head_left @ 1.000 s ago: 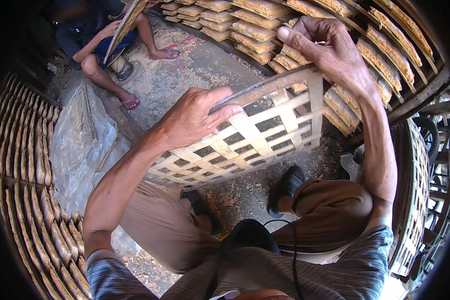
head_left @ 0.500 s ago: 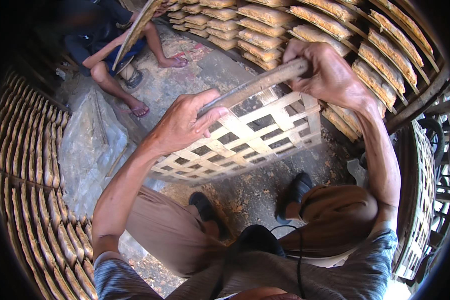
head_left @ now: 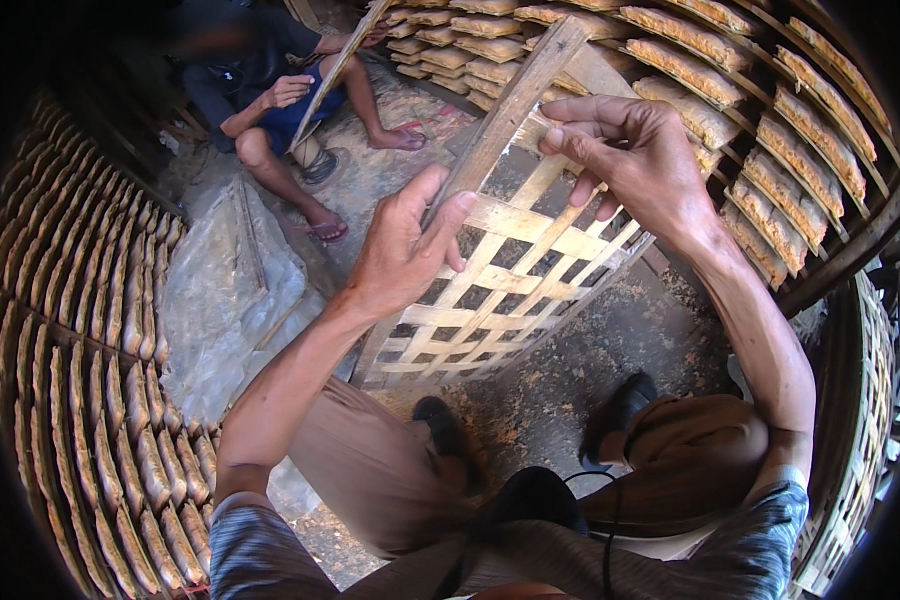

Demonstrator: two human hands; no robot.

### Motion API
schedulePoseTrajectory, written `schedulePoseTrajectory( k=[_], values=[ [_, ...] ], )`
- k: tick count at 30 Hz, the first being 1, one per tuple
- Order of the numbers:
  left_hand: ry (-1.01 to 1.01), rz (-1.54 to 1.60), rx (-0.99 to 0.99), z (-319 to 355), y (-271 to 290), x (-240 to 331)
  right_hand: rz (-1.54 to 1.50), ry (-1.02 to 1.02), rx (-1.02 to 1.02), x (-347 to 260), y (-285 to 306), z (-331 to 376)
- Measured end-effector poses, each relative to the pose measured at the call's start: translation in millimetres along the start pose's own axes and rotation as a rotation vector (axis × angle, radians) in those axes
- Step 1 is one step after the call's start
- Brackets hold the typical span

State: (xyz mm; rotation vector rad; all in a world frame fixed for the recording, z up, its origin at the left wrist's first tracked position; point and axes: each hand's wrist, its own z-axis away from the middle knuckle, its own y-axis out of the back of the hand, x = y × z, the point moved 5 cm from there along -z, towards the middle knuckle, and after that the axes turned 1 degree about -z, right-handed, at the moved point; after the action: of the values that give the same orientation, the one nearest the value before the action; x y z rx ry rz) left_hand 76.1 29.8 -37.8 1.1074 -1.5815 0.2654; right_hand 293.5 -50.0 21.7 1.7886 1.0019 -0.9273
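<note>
I hold a woven bamboo lattice tray (head_left: pixel 500 270) upright in front of me, tilted so its long edge runs up to the right. My left hand (head_left: pixel 405 250) grips the tray's left frame edge, thumb up along the slat. My right hand (head_left: pixel 635 160) pinches the upper part of the lattice with its fingertips near the top frame. My knees and dark shoes show below the tray.
Rows of stacked trays with tan pieces on them fill the left side (head_left: pixel 80 380) and the top right racks (head_left: pixel 760 110). A seated person (head_left: pixel 280 90) at the top left holds another tray. A clear plastic sheet (head_left: pixel 225 290) lies on the dirt floor.
The tray has been turned from lying nearly flat to standing steeply, its far edge swung up. Both hands shifted with it, my right hand moving down onto the lattice.
</note>
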Motion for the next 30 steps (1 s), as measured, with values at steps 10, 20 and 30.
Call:
schedulePoseTrajectory(
  k=[10, 20, 30],
  values=[
    [0.063, -0.134, -0.061, 3, -2, 5, -0.094, -0.008, 0.028, 16, -7, -11],
    [0.054, -0.119, 0.093, 2, 13, -12, -0.156, 0.048, 0.194, 18, 3, -9],
    [-0.023, 0.041, 0.209, 2, 11, -5, -0.157, -0.166, -0.153, 13, -43, 2]
  ],
)
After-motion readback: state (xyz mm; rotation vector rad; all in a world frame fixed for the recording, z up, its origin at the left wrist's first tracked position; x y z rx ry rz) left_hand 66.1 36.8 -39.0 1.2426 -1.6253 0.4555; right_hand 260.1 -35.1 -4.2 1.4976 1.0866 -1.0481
